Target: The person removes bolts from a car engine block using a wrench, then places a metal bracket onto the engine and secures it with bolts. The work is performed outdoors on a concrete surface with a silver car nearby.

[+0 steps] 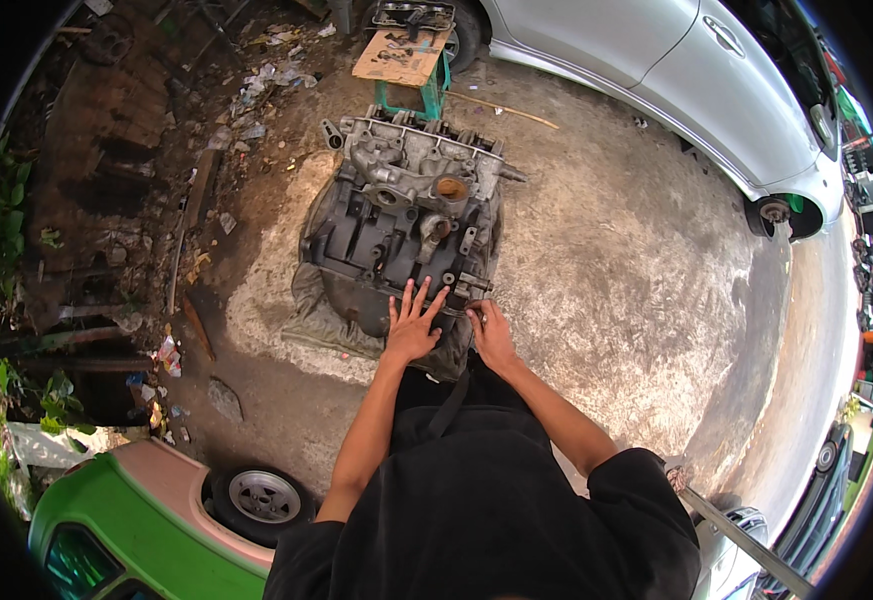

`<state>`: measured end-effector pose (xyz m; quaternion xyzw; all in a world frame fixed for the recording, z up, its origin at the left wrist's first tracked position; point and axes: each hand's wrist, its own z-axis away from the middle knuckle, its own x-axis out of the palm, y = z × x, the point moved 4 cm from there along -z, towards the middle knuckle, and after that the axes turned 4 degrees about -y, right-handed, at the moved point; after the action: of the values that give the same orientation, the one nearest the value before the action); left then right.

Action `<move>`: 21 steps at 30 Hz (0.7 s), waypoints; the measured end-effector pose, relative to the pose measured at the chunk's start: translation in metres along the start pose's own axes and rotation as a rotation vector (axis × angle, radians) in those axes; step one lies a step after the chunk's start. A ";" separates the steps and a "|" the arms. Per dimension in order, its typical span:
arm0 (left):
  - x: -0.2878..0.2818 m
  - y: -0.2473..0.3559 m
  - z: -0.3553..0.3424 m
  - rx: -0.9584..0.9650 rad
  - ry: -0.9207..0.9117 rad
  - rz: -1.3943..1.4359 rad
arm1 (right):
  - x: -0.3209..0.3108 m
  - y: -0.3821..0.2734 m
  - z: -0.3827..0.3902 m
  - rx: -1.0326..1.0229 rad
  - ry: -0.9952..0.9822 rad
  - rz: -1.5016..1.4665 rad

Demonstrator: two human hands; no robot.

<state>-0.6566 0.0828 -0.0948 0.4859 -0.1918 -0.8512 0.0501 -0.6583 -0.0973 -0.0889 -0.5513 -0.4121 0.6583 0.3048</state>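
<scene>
A car engine (366, 235), with a silver upper section and a dark lower block, lies on a grimy cloth (311, 330) on the concrete. My left hand (413, 327) rests on the near side of the dark block, its fingers spread. Just right of it, my right hand (492, 335) has its fingers bent at a bracket-like fitting (471, 286) on the block's near right edge; what they hold, if anything, is too small to make out. A rusty round opening (450, 190) shows on the upper section.
A teal stool with a board (386, 62) carrying metal parts stands beyond the engine. A silver car (676, 90) is at upper right, a green-and-pink vehicle (126, 520) with a wheel at lower left. Rubble, litter and planks (106, 200) line the left; a metal pole (741, 540) lies at lower right.
</scene>
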 end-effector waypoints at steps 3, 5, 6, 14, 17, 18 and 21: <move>-0.001 0.001 0.000 -0.011 -0.006 -0.005 | -0.003 0.013 -0.016 0.073 0.080 -0.181; -0.002 0.002 0.000 -0.013 -0.007 -0.010 | -0.002 0.025 -0.029 0.170 0.158 -0.431; -0.002 0.002 0.000 -0.014 -0.009 -0.011 | -0.001 0.030 -0.034 0.177 0.163 -0.487; -0.004 0.002 0.000 -0.018 -0.034 -0.018 | 0.016 0.090 -0.064 0.736 0.234 -0.918; -0.003 0.002 0.000 -0.023 -0.042 -0.009 | 0.013 0.099 -0.053 0.774 0.227 -0.868; -0.004 0.002 0.000 -0.017 -0.018 -0.013 | 0.013 0.097 -0.051 0.710 0.234 -0.892; -0.002 0.003 0.001 -0.012 0.003 -0.011 | 0.010 0.095 -0.040 0.618 0.300 -0.902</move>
<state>-0.6562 0.0811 -0.0915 0.4878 -0.1842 -0.8519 0.0487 -0.6158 -0.1257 -0.1786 -0.2932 -0.3474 0.4674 0.7582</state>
